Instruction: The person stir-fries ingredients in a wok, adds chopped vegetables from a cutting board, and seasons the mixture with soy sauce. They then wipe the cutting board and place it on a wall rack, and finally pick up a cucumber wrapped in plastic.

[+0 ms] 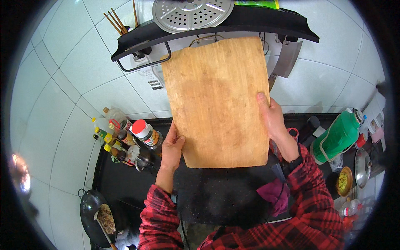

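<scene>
A wooden cutting board (218,106) is held up in front of me, its broad face towards the camera. My left hand (171,147) grips its lower left edge, thumb on the face. On the right edge, a bit higher, my right hand (272,117) holds it with the thumb laid across the face. The top of the board reaches up to the black wall shelf (200,28), just under its front edge. Whether the board touches the shelf's rail (143,66) or the hooks behind is hidden. Below it lies the black countertop (218,197).
A cleaver (289,59) and a grater (153,76) hang under the shelf; a perforated steamer plate (192,14) rests on it. Seasoning bottles (120,137) crowd the left. A wok (93,215) holds food. Rightward stand a green thermos (337,136), a purple cloth (275,197) and a bowl (344,181).
</scene>
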`<control>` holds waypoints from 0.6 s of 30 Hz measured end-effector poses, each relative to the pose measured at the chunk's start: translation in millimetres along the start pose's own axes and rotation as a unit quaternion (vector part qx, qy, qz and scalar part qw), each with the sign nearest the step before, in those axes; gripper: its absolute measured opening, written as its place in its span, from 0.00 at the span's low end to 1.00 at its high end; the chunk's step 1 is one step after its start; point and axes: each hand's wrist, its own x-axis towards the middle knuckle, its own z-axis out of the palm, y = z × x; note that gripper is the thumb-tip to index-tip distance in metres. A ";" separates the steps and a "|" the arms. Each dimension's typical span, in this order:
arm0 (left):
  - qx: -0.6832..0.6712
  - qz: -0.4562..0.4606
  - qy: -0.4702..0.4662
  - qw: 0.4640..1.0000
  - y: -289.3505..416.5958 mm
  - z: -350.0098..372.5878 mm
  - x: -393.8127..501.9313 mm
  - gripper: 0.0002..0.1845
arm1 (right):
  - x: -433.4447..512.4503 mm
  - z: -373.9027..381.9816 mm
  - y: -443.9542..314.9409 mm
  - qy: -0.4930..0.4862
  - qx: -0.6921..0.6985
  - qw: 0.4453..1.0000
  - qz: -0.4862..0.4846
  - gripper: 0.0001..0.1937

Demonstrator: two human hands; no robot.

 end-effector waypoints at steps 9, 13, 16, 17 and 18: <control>-0.012 0.018 0.046 0.999 13.1 -17.8 0.3 0.33 | -11.9 19.6 15.7 0.006 0.038 0.999 0.010 0.29; 0.004 0.043 0.037 0.998 15.3 -15.9 -0.7 0.33 | -6.7 20.3 20.2 -0.015 0.054 0.998 0.003 0.31; 0.056 0.054 0.040 0.996 11.9 -14.2 -1.7 0.33 | -11.6 17.8 20.1 -0.007 0.054 0.999 0.003 0.32; 0.042 0.050 0.045 0.997 10.8 -14.7 -2.2 0.33 | -14.8 16.2 19.8 -0.007 0.061 0.998 0.005 0.32; 0.028 0.043 0.050 0.997 8.7 -15.0 -3.7 0.33 | -17.3 14.4 19.7 -0.004 0.068 0.998 0.010 0.32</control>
